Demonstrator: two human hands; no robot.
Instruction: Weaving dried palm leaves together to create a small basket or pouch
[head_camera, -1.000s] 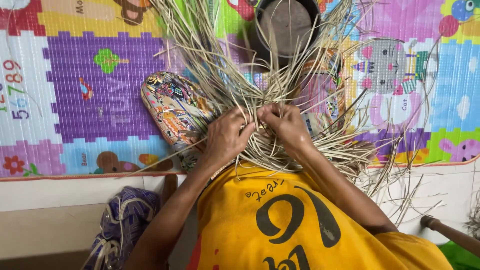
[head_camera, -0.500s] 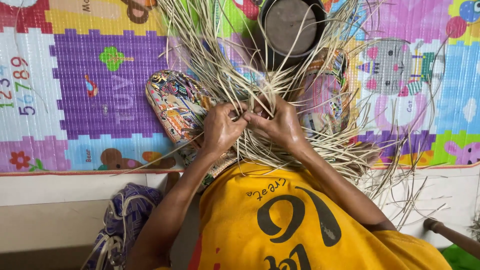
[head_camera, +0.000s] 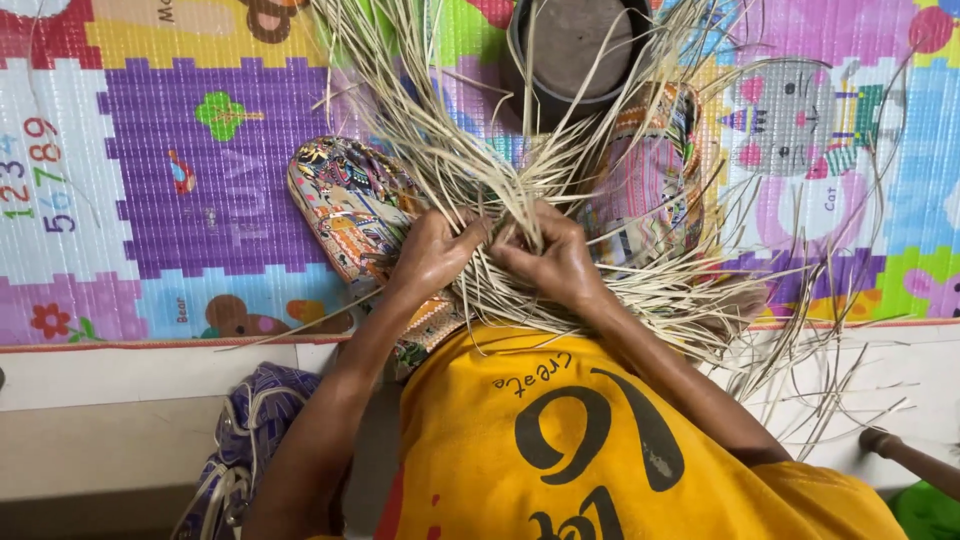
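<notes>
- Purple woven bag (head_camera: 250, 450), lower left, on the floor.
- Left hand (head_camera: 432, 252) pinches thin, stiff, pale straw strands (head_camera: 470, 150) at centre frame.
- Right hand (head_camera: 555, 258) grips the same bundle.
- Round dark bowl (head_camera: 570, 45), top centre, contents unclear.

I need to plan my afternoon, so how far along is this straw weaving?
Early, it seems. Done: a small woven patch lies flat on the lap. In hand: left hand and right hand pinch pale straw strips together at the middle. Left: most strips fan out loose and unwoven toward the dark round mould.
</notes>
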